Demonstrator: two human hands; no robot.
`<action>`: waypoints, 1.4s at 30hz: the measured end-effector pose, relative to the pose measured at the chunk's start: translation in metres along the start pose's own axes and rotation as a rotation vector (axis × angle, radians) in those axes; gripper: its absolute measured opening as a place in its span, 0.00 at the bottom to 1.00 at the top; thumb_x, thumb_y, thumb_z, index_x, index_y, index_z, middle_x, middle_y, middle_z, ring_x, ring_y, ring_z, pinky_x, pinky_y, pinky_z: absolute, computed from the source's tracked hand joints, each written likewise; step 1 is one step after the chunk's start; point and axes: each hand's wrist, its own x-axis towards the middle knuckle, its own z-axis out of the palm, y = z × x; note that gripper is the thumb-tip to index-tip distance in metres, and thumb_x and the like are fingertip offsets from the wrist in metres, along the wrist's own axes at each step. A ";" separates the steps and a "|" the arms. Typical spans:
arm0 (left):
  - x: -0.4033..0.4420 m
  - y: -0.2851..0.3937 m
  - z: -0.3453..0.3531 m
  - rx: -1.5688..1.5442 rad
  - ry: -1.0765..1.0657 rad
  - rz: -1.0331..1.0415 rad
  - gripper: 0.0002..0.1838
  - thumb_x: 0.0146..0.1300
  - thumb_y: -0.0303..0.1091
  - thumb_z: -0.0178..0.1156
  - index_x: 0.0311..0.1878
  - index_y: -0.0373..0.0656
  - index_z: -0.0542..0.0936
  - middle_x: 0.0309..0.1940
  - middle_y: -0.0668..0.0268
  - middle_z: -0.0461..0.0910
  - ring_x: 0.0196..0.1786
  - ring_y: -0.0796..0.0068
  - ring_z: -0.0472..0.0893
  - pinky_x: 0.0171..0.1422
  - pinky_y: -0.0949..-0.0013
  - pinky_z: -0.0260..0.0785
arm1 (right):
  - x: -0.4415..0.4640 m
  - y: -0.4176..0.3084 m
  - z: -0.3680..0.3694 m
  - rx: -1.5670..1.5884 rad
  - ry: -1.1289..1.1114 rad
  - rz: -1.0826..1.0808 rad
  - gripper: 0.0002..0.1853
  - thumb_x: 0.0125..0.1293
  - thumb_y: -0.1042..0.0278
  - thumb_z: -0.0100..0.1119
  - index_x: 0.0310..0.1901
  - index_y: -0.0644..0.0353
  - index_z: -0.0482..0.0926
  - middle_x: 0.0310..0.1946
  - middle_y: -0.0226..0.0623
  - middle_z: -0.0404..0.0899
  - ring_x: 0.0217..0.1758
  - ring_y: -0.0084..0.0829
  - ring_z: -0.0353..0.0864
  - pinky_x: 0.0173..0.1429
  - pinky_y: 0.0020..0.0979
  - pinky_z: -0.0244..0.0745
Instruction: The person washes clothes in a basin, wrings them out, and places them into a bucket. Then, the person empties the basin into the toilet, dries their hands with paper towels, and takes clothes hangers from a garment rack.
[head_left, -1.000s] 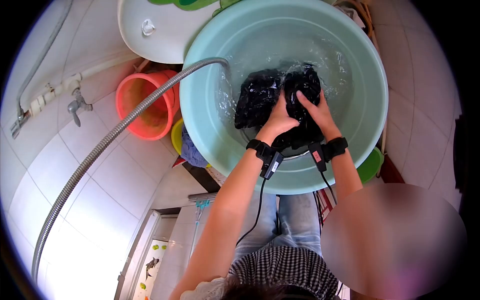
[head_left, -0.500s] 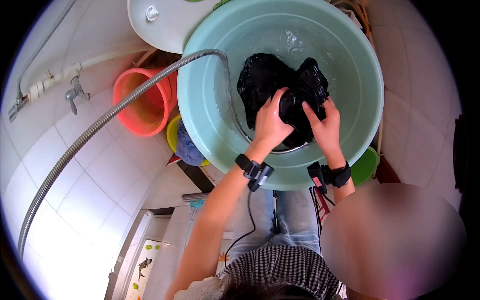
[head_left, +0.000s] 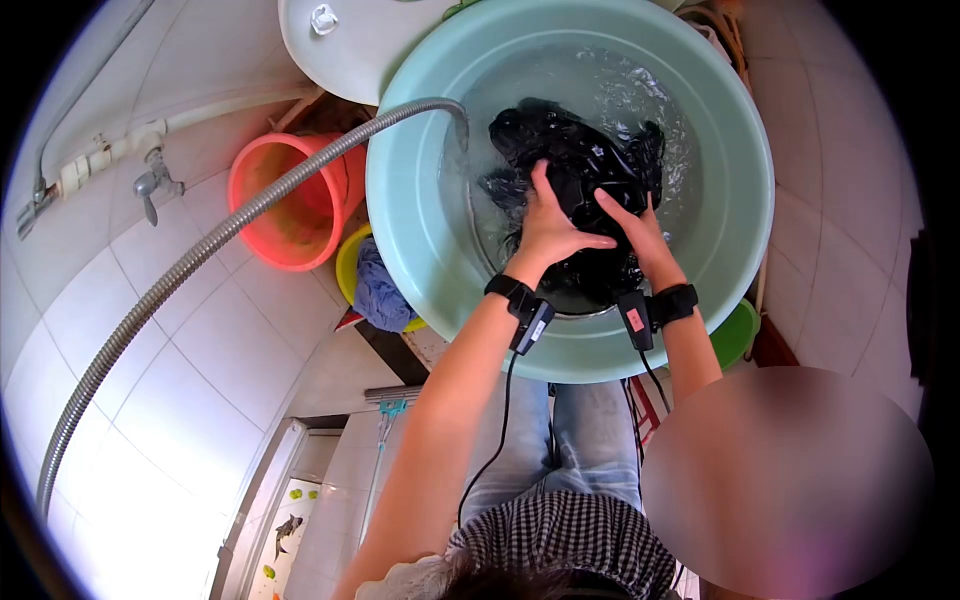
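Observation:
Wet black cloth (head_left: 575,165) lies bunched in the water of a large pale green basin (head_left: 410,235). My left hand (head_left: 548,228) presses on its lower left part, thumb and fingers spread apart. On the right side of the cloth rests my right hand (head_left: 645,235), its thumb on top and its other fingers partly hidden at the far edge; they are closed on the cloth. A ribbed metal hose (head_left: 270,200) hangs over the basin's left rim and runs down into the water. Both wrists wear black straps with small devices and cables.
Left of the basin stand a red bucket (head_left: 240,205) and a yellow basin (head_left: 347,265) with blue cloth (head_left: 380,290). A green container (head_left: 737,332) is at the lower right, a white surface (head_left: 350,50) at the upper left. A tap (head_left: 152,185) sits on the tiled wall.
The black cloth has spread and shifted within the water. My left hand has opened from its grip and lies flatter; my right hand has moved slightly down.

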 end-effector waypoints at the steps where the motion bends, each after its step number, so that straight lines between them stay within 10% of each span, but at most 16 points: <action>1: 0.003 -0.001 0.006 0.001 0.001 0.000 0.71 0.20 0.47 0.80 0.64 0.38 0.40 0.61 0.41 0.51 0.64 0.48 0.57 0.66 0.61 0.53 | 0.002 -0.001 0.001 0.032 -0.059 -0.003 0.40 0.47 0.58 0.69 0.59 0.70 0.61 0.53 0.43 0.69 0.56 0.31 0.68 0.61 0.28 0.60; 5: 0.004 0.004 0.021 0.052 -0.080 0.066 0.76 0.20 0.45 0.79 0.67 0.42 0.31 0.61 0.39 0.52 0.64 0.46 0.58 0.66 0.61 0.54 | 0.006 -0.007 -0.005 0.003 -0.120 0.080 0.32 0.48 0.60 0.68 0.52 0.70 0.69 0.47 0.39 0.75 0.50 0.28 0.73 0.56 0.28 0.65; 9: 0.003 -0.002 0.028 0.003 0.032 0.116 0.68 0.20 0.42 0.78 0.68 0.51 0.44 0.56 0.43 0.63 0.56 0.47 0.69 0.60 0.58 0.63 | -0.022 -0.028 -0.005 -0.109 -0.094 -0.017 0.22 0.51 0.62 0.65 0.44 0.70 0.75 0.39 0.37 0.78 0.41 0.26 0.75 0.48 0.26 0.69; 13: -0.004 -0.010 0.025 -0.551 0.113 0.296 0.50 0.32 0.30 0.75 0.62 0.41 0.59 0.46 0.60 0.75 0.48 0.70 0.76 0.55 0.67 0.67 | -0.049 -0.057 -0.002 -0.276 -0.313 -0.120 0.14 0.59 0.62 0.58 0.34 0.69 0.77 0.31 0.33 0.77 0.35 0.21 0.71 0.42 0.23 0.66; 19: -0.014 0.012 0.006 -0.991 0.234 -0.214 0.19 0.47 0.23 0.63 0.45 0.38 0.73 0.39 0.66 0.77 0.40 0.77 0.76 0.49 0.73 0.69 | -0.080 -0.060 -0.017 -0.030 -0.361 -0.283 0.12 0.66 0.67 0.47 0.38 0.66 0.77 0.43 0.38 0.78 0.50 0.25 0.71 0.60 0.28 0.63; 27: -0.033 0.006 -0.006 -1.405 0.107 -0.117 0.13 0.44 0.24 0.57 0.37 0.42 0.76 0.35 0.68 0.76 0.42 0.71 0.75 0.54 0.66 0.68 | -0.073 -0.006 -0.056 0.239 0.163 -0.003 0.20 0.64 0.58 0.51 0.53 0.60 0.66 0.51 0.43 0.71 0.56 0.38 0.70 0.57 0.43 0.67; 29: -0.043 0.018 -0.012 -1.427 0.075 -0.058 0.12 0.45 0.24 0.57 0.37 0.43 0.75 0.35 0.68 0.76 0.42 0.71 0.75 0.56 0.65 0.66 | -0.071 0.002 -0.041 0.671 0.267 0.530 0.26 0.57 0.48 0.56 0.49 0.60 0.67 0.50 0.45 0.70 0.57 0.45 0.67 0.60 0.57 0.57; 31: -0.047 0.022 -0.014 -1.581 0.083 -0.072 0.08 0.44 0.24 0.57 0.31 0.42 0.76 0.30 0.69 0.76 0.37 0.74 0.75 0.51 0.72 0.67 | -0.062 0.023 -0.033 0.775 0.147 0.624 0.34 0.53 0.38 0.55 0.54 0.57 0.66 0.55 0.48 0.67 0.59 0.53 0.62 0.59 0.67 0.49; 33: -0.053 0.027 -0.016 -1.624 0.062 -0.052 0.09 0.44 0.23 0.55 0.32 0.41 0.76 0.32 0.67 0.77 0.39 0.70 0.75 0.53 0.70 0.67 | -0.060 0.035 -0.022 1.155 -0.494 0.606 0.30 0.59 0.41 0.49 0.56 0.54 0.66 0.59 0.49 0.62 0.61 0.60 0.58 0.59 0.69 0.46; 36: -0.066 0.034 -0.022 -1.610 0.059 -0.083 0.10 0.45 0.23 0.53 0.34 0.40 0.76 0.35 0.64 0.77 0.43 0.66 0.76 0.57 0.66 0.66 | -0.063 0.013 0.000 1.419 -0.715 0.379 0.30 0.60 0.46 0.48 0.58 0.59 0.64 0.58 0.48 0.65 0.60 0.49 0.63 0.64 0.56 0.52; 39: -0.080 0.014 -0.023 -1.687 -0.033 -0.013 0.18 0.46 0.23 0.49 0.45 0.39 0.74 0.42 0.60 0.76 0.48 0.61 0.74 0.61 0.61 0.64 | -0.071 -0.002 0.010 0.663 -0.471 -0.354 0.29 0.62 0.50 0.50 0.57 0.64 0.65 0.56 0.44 0.68 0.58 0.39 0.67 0.66 0.37 0.58; 42: -0.099 -0.004 -0.026 -1.940 -0.369 -0.115 0.25 0.52 0.28 0.48 0.57 0.42 0.66 0.53 0.61 0.69 0.55 0.61 0.69 0.64 0.61 0.60 | -0.075 -0.032 0.010 1.140 -0.799 -0.176 0.36 0.62 0.37 0.37 0.61 0.59 0.62 0.56 0.40 0.69 0.58 0.37 0.68 0.64 0.39 0.61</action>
